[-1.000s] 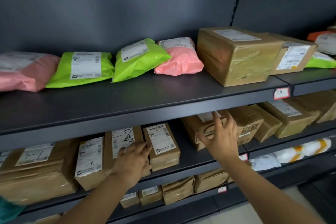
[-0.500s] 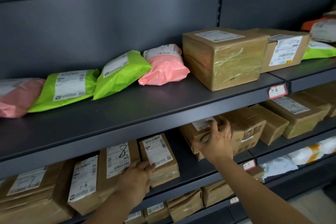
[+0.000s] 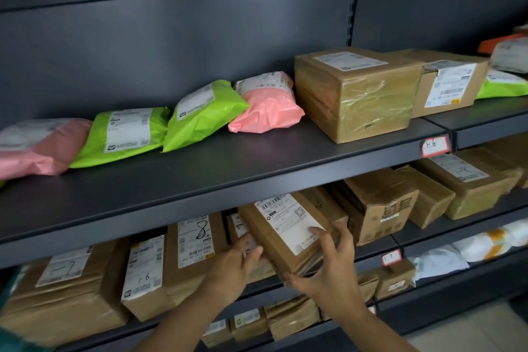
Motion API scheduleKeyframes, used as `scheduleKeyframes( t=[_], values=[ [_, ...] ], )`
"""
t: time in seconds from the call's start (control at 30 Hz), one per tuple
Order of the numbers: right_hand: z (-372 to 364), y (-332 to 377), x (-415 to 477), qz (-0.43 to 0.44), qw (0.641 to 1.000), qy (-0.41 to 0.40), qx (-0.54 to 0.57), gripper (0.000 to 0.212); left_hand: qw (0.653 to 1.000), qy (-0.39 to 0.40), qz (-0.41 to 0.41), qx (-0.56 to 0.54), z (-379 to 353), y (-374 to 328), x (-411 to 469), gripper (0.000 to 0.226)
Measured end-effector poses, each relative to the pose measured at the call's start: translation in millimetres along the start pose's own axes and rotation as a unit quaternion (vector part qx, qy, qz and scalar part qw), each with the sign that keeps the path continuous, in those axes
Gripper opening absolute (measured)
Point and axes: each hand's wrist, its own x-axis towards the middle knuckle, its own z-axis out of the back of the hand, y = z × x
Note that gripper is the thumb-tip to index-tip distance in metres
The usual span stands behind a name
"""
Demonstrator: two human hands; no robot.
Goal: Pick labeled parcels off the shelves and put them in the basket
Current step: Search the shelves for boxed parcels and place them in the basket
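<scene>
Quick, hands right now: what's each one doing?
Left hand: open, fingers against the parcel.
Right hand: closed, holding the parcel.

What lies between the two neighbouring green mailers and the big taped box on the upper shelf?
A pink mailer, touching the nearer green mailer, seen in the head view.

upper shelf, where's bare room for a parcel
Bare front strip of the dark grey upper shelf, before the green and pink plastic mailer bags, left of the large taped cardboard box. The shelf below is packed with brown boxes.
</scene>
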Motion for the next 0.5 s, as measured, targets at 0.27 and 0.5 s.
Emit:
scheduleKeyframes(
  t=[0.27,0.5],
  values=[
    [-2.1,10.7,-12.3,-0.046,0.999,0.007,0.008,0.100,0.996,0.034,0.017,-0.086,-0.1,-4.9,-13.1,0.077],
    [-0.6,29.0,-16.4,-0.064,0.998,0.017,-0.009,0.102,0.952,0.066,0.083,-0.286,2.2,-18.7,-21.1,0.080]
  ],
)
